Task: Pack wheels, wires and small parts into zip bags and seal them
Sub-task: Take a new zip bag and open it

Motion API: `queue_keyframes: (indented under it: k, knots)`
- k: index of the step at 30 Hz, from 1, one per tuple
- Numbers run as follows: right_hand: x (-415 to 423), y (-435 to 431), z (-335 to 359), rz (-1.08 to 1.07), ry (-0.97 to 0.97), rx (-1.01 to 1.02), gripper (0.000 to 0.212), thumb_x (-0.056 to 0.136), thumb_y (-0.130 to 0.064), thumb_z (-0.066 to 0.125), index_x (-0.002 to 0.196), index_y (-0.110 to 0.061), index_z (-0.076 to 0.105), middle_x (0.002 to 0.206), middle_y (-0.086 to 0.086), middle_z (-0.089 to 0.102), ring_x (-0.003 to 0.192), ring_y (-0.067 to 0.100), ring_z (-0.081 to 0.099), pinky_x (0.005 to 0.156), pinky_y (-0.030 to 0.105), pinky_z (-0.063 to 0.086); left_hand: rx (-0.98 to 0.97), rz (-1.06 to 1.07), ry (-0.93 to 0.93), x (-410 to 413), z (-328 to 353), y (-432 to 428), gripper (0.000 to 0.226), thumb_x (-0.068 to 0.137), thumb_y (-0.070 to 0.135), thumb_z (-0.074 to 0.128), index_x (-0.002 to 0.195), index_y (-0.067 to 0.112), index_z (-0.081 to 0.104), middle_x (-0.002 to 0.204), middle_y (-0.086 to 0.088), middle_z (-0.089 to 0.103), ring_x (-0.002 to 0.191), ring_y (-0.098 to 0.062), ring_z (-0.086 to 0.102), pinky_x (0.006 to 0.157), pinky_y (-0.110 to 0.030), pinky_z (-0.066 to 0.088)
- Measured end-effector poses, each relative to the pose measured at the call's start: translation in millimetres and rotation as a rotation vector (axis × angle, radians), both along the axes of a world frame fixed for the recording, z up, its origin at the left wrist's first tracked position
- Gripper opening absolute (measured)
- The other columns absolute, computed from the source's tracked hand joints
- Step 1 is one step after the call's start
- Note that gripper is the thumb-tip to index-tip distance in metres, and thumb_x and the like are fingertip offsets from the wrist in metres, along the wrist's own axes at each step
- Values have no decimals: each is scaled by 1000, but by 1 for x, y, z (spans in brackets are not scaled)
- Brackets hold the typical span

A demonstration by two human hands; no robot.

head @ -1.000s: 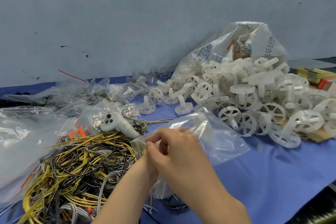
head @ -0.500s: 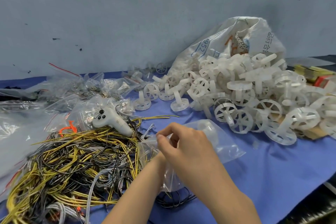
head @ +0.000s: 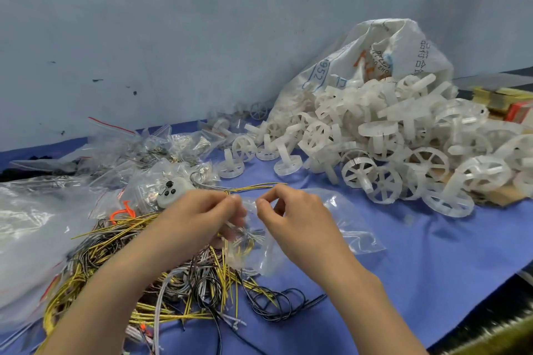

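Observation:
A clear zip bag (head: 343, 228) is held over the blue table (head: 432, 262). My left hand (head: 199, 219) pinches the bag's mouth on one side and my right hand (head: 291, 216) pinches it on the other, a small gap between them. Beneath my hands lies a tangle of yellow, black and grey wires (head: 173, 277). A heap of white plastic wheels (head: 389, 147) spills from a white sack (head: 375, 57) at the right. What is inside the held bag is unclear.
Small filled zip bags (head: 150, 153) are piled at the back left. A white controller (head: 173, 193) lies on them, partly behind my left hand. A large clear plastic sheet (head: 26, 228) covers the left. Boxes (head: 507, 101) stand far right. The table edge runs lower right.
My left hand has come out from behind the right one and the two have drawn apart along the bag's mouth. The camera view has shifted slightly.

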State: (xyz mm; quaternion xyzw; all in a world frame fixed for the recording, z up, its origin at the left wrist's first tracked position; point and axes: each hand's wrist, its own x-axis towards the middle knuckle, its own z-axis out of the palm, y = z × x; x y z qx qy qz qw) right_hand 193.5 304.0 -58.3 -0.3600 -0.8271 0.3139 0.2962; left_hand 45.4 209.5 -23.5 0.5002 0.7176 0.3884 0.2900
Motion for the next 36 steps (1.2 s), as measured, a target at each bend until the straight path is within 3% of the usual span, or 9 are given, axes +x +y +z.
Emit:
queue_keyframes:
  k: [2,5,10,14,19,24,29,32,36]
  knots:
    - [-1,4,1,63,-4,-31,19,95,-44,51,89,-29,62,71,-11,59,68,10,55,59,31,42,168,82,18,-10,13,1,27,99,32,51,92,17,72,86,-1,74,70,-17,71,58,-25,57]
    - [-3,12,2,186,-38,-136,19,96,-44,52,86,-31,62,70,-11,58,60,8,54,63,32,48,252,125,-4,-7,27,38,20,99,27,53,95,20,70,84,-2,73,66,-10,67,56,-20,55]
    - [-6,18,-7,245,-80,-223,17,94,-36,52,85,-28,64,74,-10,62,55,9,60,71,37,57,60,65,272,-8,7,145,27,100,22,46,124,16,56,99,-7,65,80,-20,61,73,-37,53]
    - [-6,21,-11,299,-86,-212,18,94,-32,50,81,-27,61,83,-5,65,65,13,61,74,35,54,-65,20,604,-22,-19,205,47,99,22,45,145,15,40,137,-13,52,118,-29,53,86,-30,36]
    - [-8,23,-12,293,-58,-201,22,94,-30,48,89,-14,62,87,6,68,83,30,65,78,42,55,-139,7,703,-30,-33,243,52,100,20,42,151,18,31,151,-17,32,130,-36,45,105,-38,36]
    - [-11,24,-13,315,-64,-204,24,94,-34,51,82,-17,59,86,12,66,84,33,62,73,40,52,-172,-23,815,-31,-44,257,41,101,17,42,143,14,43,143,-15,47,126,-34,49,95,-34,39]
    - [-14,21,-12,289,-68,-174,18,92,-34,50,87,-22,62,90,6,67,87,31,59,72,42,51,-174,-14,912,-22,-34,242,24,98,8,48,119,11,60,112,-18,61,99,-36,58,75,-33,42]
    - [-15,19,-11,261,-55,-171,20,92,-34,48,91,-22,64,89,5,68,88,30,60,76,44,53,51,92,786,-20,-11,208,17,97,10,50,104,12,65,92,-13,65,85,-32,58,72,-34,47]
    - [-14,14,-7,182,-56,-113,22,95,-39,45,93,-25,61,91,3,68,88,29,61,79,42,52,550,267,163,-21,7,111,14,100,29,52,99,24,65,79,5,70,67,-6,65,61,-24,52]
